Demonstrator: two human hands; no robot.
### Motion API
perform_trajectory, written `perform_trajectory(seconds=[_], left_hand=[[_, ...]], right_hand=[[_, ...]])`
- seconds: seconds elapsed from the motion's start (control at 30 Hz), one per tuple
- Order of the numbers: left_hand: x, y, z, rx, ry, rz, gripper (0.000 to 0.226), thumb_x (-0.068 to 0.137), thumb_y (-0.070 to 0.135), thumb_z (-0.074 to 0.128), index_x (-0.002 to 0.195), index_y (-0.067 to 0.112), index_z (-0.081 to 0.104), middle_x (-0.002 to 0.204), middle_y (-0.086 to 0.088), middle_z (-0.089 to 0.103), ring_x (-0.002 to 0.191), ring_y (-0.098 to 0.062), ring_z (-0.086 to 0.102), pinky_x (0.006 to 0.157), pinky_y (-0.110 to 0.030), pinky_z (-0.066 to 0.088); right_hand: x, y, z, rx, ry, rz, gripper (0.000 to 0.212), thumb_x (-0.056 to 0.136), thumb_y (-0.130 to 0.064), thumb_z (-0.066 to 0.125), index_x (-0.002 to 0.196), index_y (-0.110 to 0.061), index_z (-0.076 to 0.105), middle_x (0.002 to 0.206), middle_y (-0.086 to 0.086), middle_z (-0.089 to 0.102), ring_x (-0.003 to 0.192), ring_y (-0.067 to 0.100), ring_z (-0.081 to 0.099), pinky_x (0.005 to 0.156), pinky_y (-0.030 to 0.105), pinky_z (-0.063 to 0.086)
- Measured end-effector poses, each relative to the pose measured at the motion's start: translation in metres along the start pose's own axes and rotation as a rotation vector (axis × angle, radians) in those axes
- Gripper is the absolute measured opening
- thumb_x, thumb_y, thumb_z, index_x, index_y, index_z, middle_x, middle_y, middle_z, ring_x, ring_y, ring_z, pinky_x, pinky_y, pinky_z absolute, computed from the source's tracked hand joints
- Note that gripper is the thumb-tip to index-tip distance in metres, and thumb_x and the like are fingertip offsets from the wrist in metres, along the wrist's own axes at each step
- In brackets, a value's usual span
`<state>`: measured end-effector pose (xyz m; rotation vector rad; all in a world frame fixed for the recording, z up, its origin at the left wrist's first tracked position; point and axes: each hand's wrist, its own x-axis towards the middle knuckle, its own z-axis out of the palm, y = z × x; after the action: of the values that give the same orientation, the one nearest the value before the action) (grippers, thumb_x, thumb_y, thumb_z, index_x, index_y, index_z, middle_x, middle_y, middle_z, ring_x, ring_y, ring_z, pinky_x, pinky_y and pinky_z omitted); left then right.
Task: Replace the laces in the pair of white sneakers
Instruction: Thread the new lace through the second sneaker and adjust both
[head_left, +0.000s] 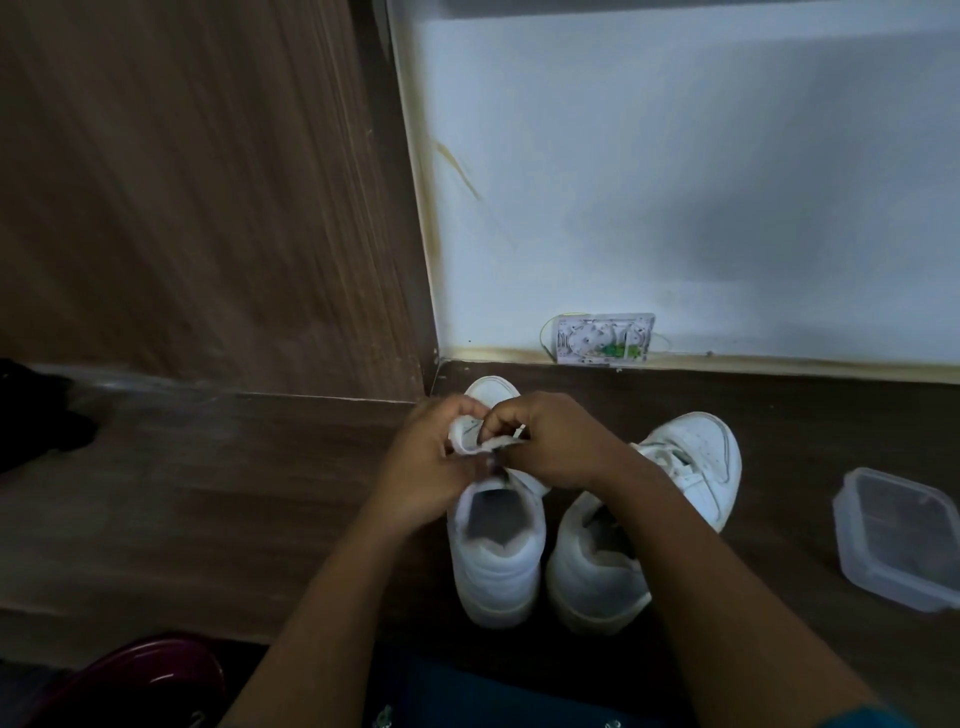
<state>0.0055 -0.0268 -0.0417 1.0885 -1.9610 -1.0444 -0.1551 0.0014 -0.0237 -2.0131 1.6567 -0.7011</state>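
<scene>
- Near the floor's (234, 493) far corner, where a grained wooden panel (208, 208) meets a smooth white wall (675, 156), two white sneakers stand toes toward the wall; the floor is dark wood-look plank.
- The left sneaker (496, 566) is smooth, with a rounded heel and an open, padded collar. The right sneaker (691, 457) stands just beside it, its toe angled outward and its laces loose across the top.
- Bare floor lies open to the left of the shoes. At the right edge lies a clear, square-cornered plastic container (904, 540) (lid on, contents unclear), and a dark red bowl (145, 680) sits at the near-left corner.
- Both hands meet over the left sneaker's throat. The left hand (426, 467) curls its fingers round the upturned tongue (467, 436).
- The right hand (550, 441) pinches a flat white lace (519, 431) just beside that tongue.
</scene>
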Motion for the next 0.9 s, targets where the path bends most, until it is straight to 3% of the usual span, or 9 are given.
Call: perform_trajectory(seconds=[0.1, 0.17, 0.3, 0.43, 0.57, 0.7, 0.77, 0.83, 0.9], left_hand=[[0.002, -0.002, 0.002, 0.069, 0.066, -0.039, 0.027, 0.071, 0.006, 0.076, 0.073, 0.027, 0.06, 0.074, 0.007, 0.064, 0.067, -0.005, 0.057, 0.066, -0.029, 0.045], [0.001, -0.001, 0.003, 0.079, 0.063, -0.032, 0.028, 0.071, 0.005, 0.076, 0.068, 0.028, 0.06, 0.067, 0.011, 0.063, 0.06, 0.003, 0.054, 0.062, -0.022, 0.043], [-0.002, 0.004, 0.006, 0.145, 0.11, 0.018, 0.031, 0.069, 0.005, 0.074, 0.064, 0.03, 0.056, 0.064, 0.01, 0.062, 0.062, 0.001, 0.054, 0.058, -0.015, 0.039], [-0.004, 0.006, 0.009, 0.166, 0.126, 0.039, 0.033, 0.068, 0.002, 0.073, 0.062, 0.03, 0.056, 0.065, 0.007, 0.062, 0.063, -0.003, 0.053, 0.058, -0.02, 0.039], [-0.004, 0.004, 0.007, 0.159, 0.125, 0.049, 0.025, 0.07, 0.005, 0.074, 0.064, 0.025, 0.061, 0.065, 0.007, 0.063, 0.063, -0.004, 0.055, 0.06, -0.025, 0.043], [-0.003, 0.003, 0.006, 0.122, 0.107, 0.041, 0.024, 0.07, 0.006, 0.075, 0.065, 0.026, 0.062, 0.063, 0.012, 0.063, 0.061, 0.001, 0.054, 0.059, -0.018, 0.042], [-0.002, 0.001, 0.004, 0.092, 0.085, 0.04, 0.029, 0.071, 0.004, 0.076, 0.066, 0.028, 0.061, 0.061, 0.015, 0.061, 0.059, 0.003, 0.053, 0.058, -0.015, 0.04], [-0.002, 0.001, 0.001, 0.078, 0.055, 0.037, 0.03, 0.071, 0.001, 0.076, 0.07, 0.028, 0.062, 0.066, 0.012, 0.063, 0.06, 0.003, 0.054, 0.06, -0.017, 0.043], [-0.001, 0.001, 0.001, 0.049, 0.038, 0.03, 0.034, 0.071, -0.002, 0.075, 0.074, 0.029, 0.062, 0.074, 0.01, 0.066, 0.065, 0.001, 0.058, 0.064, -0.02, 0.048]], right_hand=[[-0.002, -0.002, -0.001, 0.018, 0.031, 0.019, 0.019, 0.076, -0.012, 0.072, 0.094, -0.014, 0.07, 0.085, -0.003, 0.067, 0.076, 0.007, 0.058, 0.065, 0.01, 0.039], [-0.003, -0.002, -0.004, 0.084, 0.023, 0.053, 0.023, 0.073, -0.008, 0.072, 0.093, -0.016, 0.067, 0.084, -0.003, 0.066, 0.074, 0.006, 0.057, 0.064, 0.009, 0.04], [-0.001, -0.001, -0.007, 0.25, -0.026, 0.162, 0.022, 0.079, -0.009, 0.065, 0.1, -0.014, 0.069, 0.088, -0.001, 0.068, 0.079, 0.006, 0.059, 0.076, 0.023, 0.047], [0.005, 0.001, -0.001, 0.348, -0.032, 0.282, 0.023, 0.092, -0.01, 0.049, 0.102, -0.005, 0.069, 0.109, 0.016, 0.067, 0.087, 0.015, 0.054, 0.081, 0.027, 0.044], [0.005, 0.007, 0.001, 0.402, -0.005, 0.256, 0.016, 0.079, -0.001, 0.062, 0.089, -0.004, 0.074, 0.093, 0.014, 0.073, 0.081, 0.014, 0.062, 0.082, 0.036, 0.051], [0.006, 0.006, 0.002, 0.371, 0.014, 0.255, 0.01, 0.079, -0.002, 0.064, 0.082, -0.006, 0.073, 0.084, 0.01, 0.072, 0.074, 0.011, 0.06, 0.071, 0.029, 0.048], [0.009, 0.005, 0.004, 0.317, 0.052, 0.253, 0.02, 0.081, 0.0, 0.059, 0.072, -0.016, 0.066, 0.076, 0.001, 0.067, 0.071, 0.01, 0.057, 0.07, 0.028, 0.047], [0.012, 0.005, 0.008, 0.263, 0.118, 0.291, 0.025, 0.085, -0.002, 0.052, 0.071, -0.023, 0.056, 0.071, -0.008, 0.058, 0.065, 0.007, 0.053, 0.062, 0.02, 0.042], [0.014, 0.007, 0.011, 0.255, 0.199, 0.333, 0.025, 0.089, -0.007, 0.047, 0.073, -0.026, 0.05, 0.075, -0.007, 0.058, 0.066, 0.007, 0.054, 0.056, 0.014, 0.038]])
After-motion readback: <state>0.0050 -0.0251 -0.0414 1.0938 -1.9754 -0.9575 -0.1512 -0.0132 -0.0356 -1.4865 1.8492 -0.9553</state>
